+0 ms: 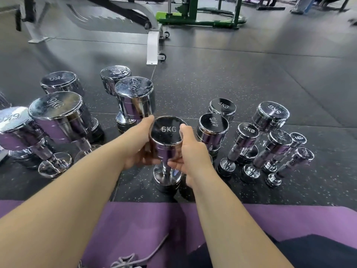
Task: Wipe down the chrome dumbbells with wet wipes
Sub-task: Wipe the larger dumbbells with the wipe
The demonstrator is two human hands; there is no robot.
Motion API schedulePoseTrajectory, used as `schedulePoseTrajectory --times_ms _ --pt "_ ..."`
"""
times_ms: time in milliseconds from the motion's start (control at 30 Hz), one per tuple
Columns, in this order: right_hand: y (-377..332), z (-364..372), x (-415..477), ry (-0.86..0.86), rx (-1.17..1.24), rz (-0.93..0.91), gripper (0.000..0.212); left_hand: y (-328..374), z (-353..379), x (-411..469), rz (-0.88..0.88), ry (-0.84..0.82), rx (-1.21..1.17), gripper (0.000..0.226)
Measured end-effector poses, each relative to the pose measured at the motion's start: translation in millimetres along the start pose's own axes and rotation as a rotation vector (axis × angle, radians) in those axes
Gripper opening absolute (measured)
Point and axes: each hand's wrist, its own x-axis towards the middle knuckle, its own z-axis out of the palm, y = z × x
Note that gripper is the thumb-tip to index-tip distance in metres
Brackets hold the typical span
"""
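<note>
A chrome 6KG dumbbell (pixel 167 132) stands upright on the dark rubber floor (pixel 231 84) straight in front of me. My left hand (pixel 139 144) wraps round the left side of its upper head, thumb up by the rim. My right hand (pixel 190 149) holds the right side, thumb against the rim and fingers curled under the head toward the handle. No wet wipe shows in either hand. Several more chrome dumbbells stand upright around it: big ones at the left (pixel 58 113), an 8KG (pixel 135 95) just behind, 4KG ones (pixel 213 126) and small ones (pixel 249 136) at the right.
A purple mat (pixel 144 219) lies under me at the bottom, with a grey cord (pixel 125 262) on it. A white bench frame with wheels (pixel 153 45) and a green machine base (pixel 199 18) stand further back. A person's legs (pixel 301 4) show at the top right.
</note>
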Motion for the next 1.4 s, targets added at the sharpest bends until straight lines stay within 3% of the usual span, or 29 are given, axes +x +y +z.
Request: schedulePoseTrajectory --times_ms 100,267,533,700,900,1067,1267,1367,1400 --pt "-7.3 0.6 3.2 -0.028 -0.091 0.021 0.061 3.8 11.8 -4.8 0.031 0.071 -0.04 0.044" --pt "-30.2 -7.9 6.8 -0.075 -0.12 0.008 0.052 16.2 22.8 3.6 0.12 0.165 -0.155 0.035" --pt "-134.8 -0.9 23.0 -0.168 -0.348 -0.232 0.032 85.7 31.9 25.3 0.32 0.247 -0.342 0.032" --pt "-169.6 1.9 70.7 -0.1 -0.476 -0.138 0.037 111.0 51.5 70.9 0.331 0.26 -0.315 0.029" --pt "-156.1 -2.7 126.1 -0.083 -0.628 0.026 0.025 83.9 72.6 126.9 0.214 0.304 -0.302 0.035" --pt "-161.6 -5.3 145.1 -0.059 -0.803 -0.069 0.032 68.1 76.0 150.0 0.2 0.323 -0.286 0.037" --pt "-162.1 0.1 121.0 -0.018 -1.421 -0.24 0.034 63.1 78.7 126.2 0.15 0.211 -0.218 0.058" --pt "-156.9 13.0 100.4 -0.002 -1.526 -0.369 0.019 54.9 59.3 91.5 0.185 0.274 -0.107 0.035" --pt "-153.7 18.9 93.1 0.028 -1.458 -0.411 0.018 51.1 48.5 79.1 0.234 0.304 -0.133 0.024"
